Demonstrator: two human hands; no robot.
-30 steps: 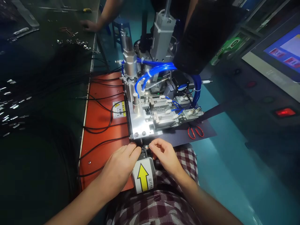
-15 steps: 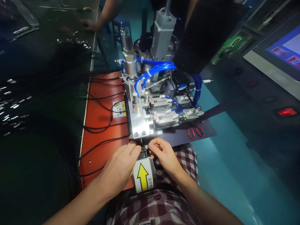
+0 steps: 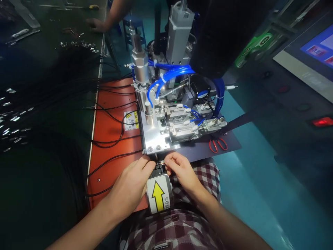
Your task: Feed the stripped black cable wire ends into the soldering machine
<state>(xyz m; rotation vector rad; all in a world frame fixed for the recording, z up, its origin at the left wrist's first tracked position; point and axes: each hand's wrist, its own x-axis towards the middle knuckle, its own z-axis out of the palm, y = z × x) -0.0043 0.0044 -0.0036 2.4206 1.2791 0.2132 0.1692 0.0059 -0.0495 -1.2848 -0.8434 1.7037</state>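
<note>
My left hand point(image 3: 135, 175) is closed at the near edge of the metal machine point(image 3: 153, 135), just above the cover with the yellow arrow point(image 3: 158, 196). Its fingertips point down, and what they grip is hidden. Facing it from the right, my right hand point(image 3: 180, 170) pinches a small shiny metal piece point(image 3: 162, 162) between thumb and forefinger. The piece lies over a black fixture point(image 3: 157, 171) between both hands. Black cables point(image 3: 114, 158) run over the red plate point(image 3: 104, 121) on the left.
Red-handled scissors point(image 3: 218, 145) lie on the dark plate at the right. Blue hoses point(image 3: 179, 71) arch over the machine. Many cables and shiny connectors cover the dark table at the left. Another person's hand point(image 3: 97, 25) rests on its far edge. A screen point(image 3: 317, 48) stands at the right.
The camera view has shifted slightly. Both hands stay almost in the same place at the black fixture, with fingers still closed.
</note>
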